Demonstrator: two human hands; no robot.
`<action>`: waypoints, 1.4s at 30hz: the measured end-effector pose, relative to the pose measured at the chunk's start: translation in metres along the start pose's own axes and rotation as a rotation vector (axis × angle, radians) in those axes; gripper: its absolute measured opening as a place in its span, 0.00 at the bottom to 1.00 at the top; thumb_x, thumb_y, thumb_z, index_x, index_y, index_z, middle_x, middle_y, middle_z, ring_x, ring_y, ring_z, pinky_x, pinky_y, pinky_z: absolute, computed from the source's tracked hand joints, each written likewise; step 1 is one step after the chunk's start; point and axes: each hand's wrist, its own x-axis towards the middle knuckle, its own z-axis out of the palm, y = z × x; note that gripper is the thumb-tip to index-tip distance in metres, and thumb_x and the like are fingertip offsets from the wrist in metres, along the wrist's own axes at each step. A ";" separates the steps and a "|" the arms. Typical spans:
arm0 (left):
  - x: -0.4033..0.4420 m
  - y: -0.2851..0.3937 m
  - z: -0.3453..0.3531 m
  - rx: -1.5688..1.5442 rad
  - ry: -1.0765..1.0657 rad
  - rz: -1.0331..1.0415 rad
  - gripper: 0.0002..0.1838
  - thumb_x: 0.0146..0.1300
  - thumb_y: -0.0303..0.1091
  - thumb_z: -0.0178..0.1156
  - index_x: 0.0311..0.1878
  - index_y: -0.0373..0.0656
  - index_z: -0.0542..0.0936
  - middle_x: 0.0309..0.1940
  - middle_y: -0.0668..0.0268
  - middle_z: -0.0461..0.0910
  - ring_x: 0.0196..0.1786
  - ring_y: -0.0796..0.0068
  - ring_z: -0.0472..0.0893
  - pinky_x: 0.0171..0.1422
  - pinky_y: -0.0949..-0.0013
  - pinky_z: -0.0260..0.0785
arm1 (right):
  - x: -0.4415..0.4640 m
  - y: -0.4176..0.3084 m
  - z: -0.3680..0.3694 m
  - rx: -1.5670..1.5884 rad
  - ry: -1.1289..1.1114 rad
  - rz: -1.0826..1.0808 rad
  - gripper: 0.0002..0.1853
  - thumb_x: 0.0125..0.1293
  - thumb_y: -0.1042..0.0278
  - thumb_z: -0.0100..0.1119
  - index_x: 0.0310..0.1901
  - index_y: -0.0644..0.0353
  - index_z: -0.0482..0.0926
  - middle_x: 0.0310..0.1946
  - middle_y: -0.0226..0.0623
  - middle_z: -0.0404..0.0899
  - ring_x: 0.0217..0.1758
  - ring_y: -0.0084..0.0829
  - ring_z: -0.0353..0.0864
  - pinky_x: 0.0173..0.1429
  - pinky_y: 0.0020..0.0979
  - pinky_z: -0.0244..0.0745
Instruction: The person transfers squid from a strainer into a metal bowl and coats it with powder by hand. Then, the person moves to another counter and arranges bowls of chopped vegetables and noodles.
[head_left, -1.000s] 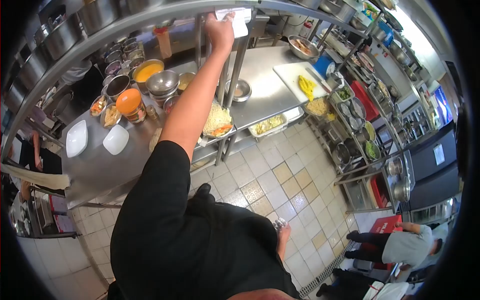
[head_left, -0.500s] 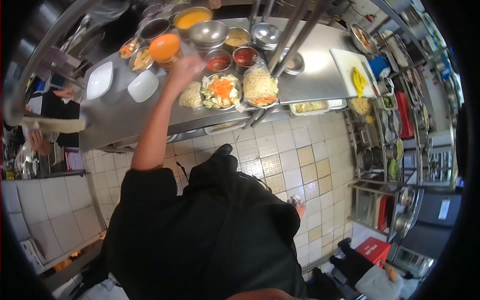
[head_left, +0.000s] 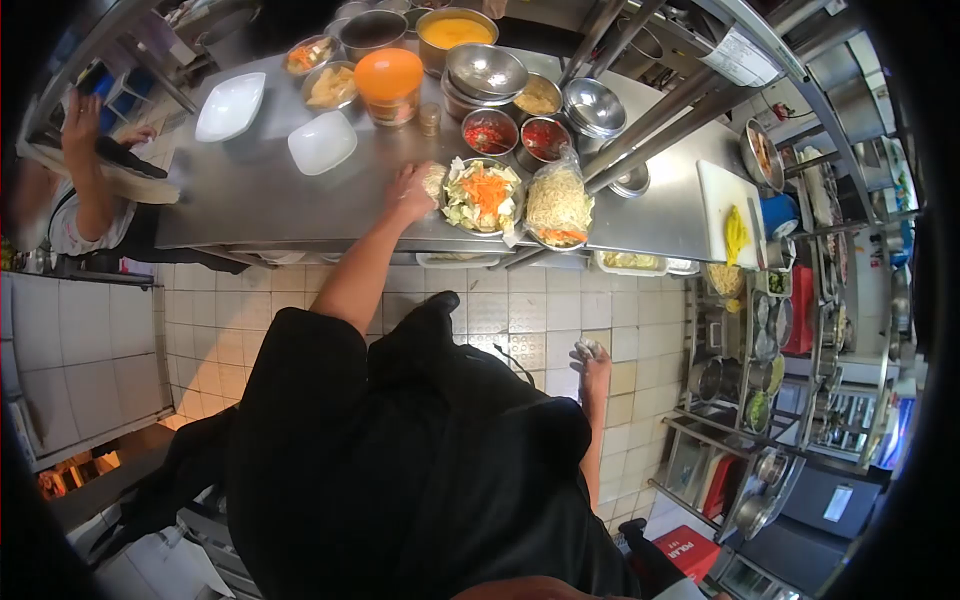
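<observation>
My left hand (head_left: pixel 408 196) reaches onto the steel table, its fingers curled over a small pile of noodles (head_left: pixel 436 184) and largely covering it. Right beside the pile is a metal bowl of chopped cabbage topped with shredded carrot (head_left: pixel 485 195). A plastic bag of noodles (head_left: pixel 558 200) rests on another bowl of vegetables, with carrot showing at its front edge. My right hand (head_left: pixel 592 362) hangs low over the floor, away from the table. Its fingers are bent around something whitish that I cannot make out.
Two white dishes (head_left: pixel 322 143) stand to the left. Behind are an orange bowl (head_left: pixel 389 76), red sauce pots (head_left: pixel 490 133) and stacked metal bowls (head_left: pixel 594 106). A cutting board (head_left: pixel 730 205) holds yellow strips. A co-worker's arm (head_left: pixel 84 150) is at far left; shelves line the right.
My left hand has come down from near the orange bowl onto the noodle pile. My right hand has risen slightly. The view has shifted, and the co-worker at left has raised a hand.
</observation>
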 end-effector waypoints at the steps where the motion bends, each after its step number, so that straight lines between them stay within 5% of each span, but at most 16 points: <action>1: 0.002 -0.004 0.006 -0.025 0.064 -0.018 0.45 0.42 0.32 0.72 0.67 0.52 0.64 0.66 0.55 0.65 0.67 0.53 0.65 0.69 0.58 0.61 | 0.001 -0.006 0.006 -0.014 -0.001 -0.003 0.16 0.63 0.69 0.60 0.50 0.66 0.76 0.39 0.38 0.81 0.37 0.30 0.83 0.35 0.27 0.77; 7: 0.013 -0.073 0.044 -0.584 0.333 -0.117 0.37 0.44 0.29 0.69 0.63 0.50 0.69 0.54 0.54 0.76 0.56 0.55 0.76 0.60 0.63 0.68 | 0.000 0.015 0.008 0.006 0.005 0.096 0.14 0.63 0.73 0.57 0.50 0.66 0.76 0.39 0.38 0.81 0.36 0.30 0.83 0.36 0.27 0.77; 10: -0.009 -0.090 0.030 -0.520 0.379 -0.120 0.37 0.44 0.30 0.69 0.63 0.49 0.69 0.59 0.52 0.71 0.61 0.52 0.72 0.64 0.59 0.64 | -0.007 0.024 0.006 0.065 0.024 0.126 0.14 0.63 0.75 0.55 0.50 0.66 0.77 0.39 0.38 0.81 0.36 0.30 0.83 0.36 0.27 0.78; 13: -0.036 -0.063 0.000 -0.075 0.298 -0.147 0.38 0.44 0.34 0.71 0.62 0.46 0.69 0.65 0.52 0.64 0.66 0.48 0.65 0.68 0.53 0.58 | -0.007 0.023 0.009 0.074 0.014 0.134 0.13 0.63 0.75 0.54 0.49 0.65 0.77 0.39 0.38 0.81 0.36 0.30 0.83 0.36 0.27 0.77; 17: -0.059 0.006 -0.028 0.221 0.402 0.206 0.37 0.46 0.36 0.71 0.62 0.45 0.69 0.67 0.52 0.59 0.66 0.49 0.63 0.67 0.55 0.58 | 0.008 0.009 0.027 0.047 0.011 0.168 0.12 0.63 0.75 0.56 0.48 0.65 0.77 0.37 0.37 0.81 0.36 0.29 0.83 0.35 0.26 0.77; 19: -0.058 0.031 -0.017 -0.089 0.425 0.484 0.35 0.47 0.38 0.71 0.60 0.45 0.71 0.63 0.53 0.65 0.63 0.48 0.67 0.64 0.50 0.60 | 0.017 0.006 0.033 0.055 -0.002 0.132 0.11 0.63 0.75 0.56 0.47 0.65 0.78 0.36 0.37 0.82 0.35 0.29 0.83 0.34 0.25 0.76; 22: -0.051 0.075 0.016 -0.261 0.115 0.553 0.32 0.48 0.37 0.71 0.58 0.44 0.72 0.58 0.56 0.71 0.58 0.52 0.72 0.60 0.54 0.65 | 0.026 0.001 0.040 0.066 -0.019 0.086 0.11 0.63 0.75 0.56 0.46 0.65 0.78 0.36 0.37 0.82 0.35 0.28 0.83 0.33 0.25 0.76; 25: -0.047 0.124 0.042 -0.430 -0.380 0.355 0.30 0.48 0.38 0.71 0.56 0.43 0.74 0.54 0.58 0.74 0.55 0.55 0.75 0.58 0.57 0.67 | 0.027 -0.005 0.043 0.077 -0.014 0.052 0.10 0.63 0.75 0.57 0.46 0.65 0.78 0.35 0.36 0.81 0.34 0.27 0.83 0.33 0.25 0.75; 28: -0.050 0.149 0.059 -0.305 -0.014 0.500 0.34 0.47 0.37 0.71 0.60 0.47 0.72 0.59 0.58 0.70 0.60 0.53 0.70 0.60 0.56 0.65 | 0.024 -0.006 0.040 0.079 0.021 0.040 0.09 0.63 0.74 0.57 0.45 0.65 0.78 0.34 0.35 0.81 0.34 0.26 0.83 0.32 0.25 0.75; 31: -0.041 0.185 0.041 -0.050 0.080 0.651 0.38 0.46 0.34 0.70 0.64 0.51 0.68 0.63 0.59 0.65 0.65 0.52 0.64 0.65 0.55 0.62 | 0.014 0.002 0.032 0.091 0.072 0.068 0.09 0.63 0.75 0.57 0.44 0.65 0.78 0.33 0.35 0.81 0.34 0.26 0.82 0.31 0.25 0.73; 34: -0.010 0.197 0.061 0.159 -0.011 0.799 0.42 0.45 0.31 0.69 0.68 0.54 0.65 0.66 0.60 0.61 0.68 0.52 0.60 0.69 0.54 0.58 | 0.005 0.025 0.019 0.034 0.066 0.087 0.13 0.63 0.70 0.54 0.48 0.65 0.77 0.38 0.39 0.82 0.37 0.30 0.83 0.36 0.27 0.77; 37: 0.021 0.198 0.069 0.100 -0.195 0.826 0.41 0.47 0.29 0.68 0.68 0.54 0.65 0.66 0.60 0.63 0.67 0.56 0.62 0.70 0.60 0.59 | -0.006 0.042 0.013 0.124 0.149 0.128 0.12 0.64 0.70 0.53 0.47 0.65 0.77 0.38 0.38 0.82 0.37 0.30 0.83 0.36 0.27 0.77; 42: 0.042 0.199 0.068 -0.235 -0.151 0.823 0.35 0.46 0.26 0.67 0.63 0.52 0.73 0.54 0.58 0.75 0.61 0.54 0.69 0.69 0.61 0.60 | -0.026 0.058 0.007 0.147 0.209 0.152 0.12 0.63 0.71 0.52 0.47 0.65 0.77 0.38 0.39 0.82 0.36 0.30 0.82 0.35 0.27 0.76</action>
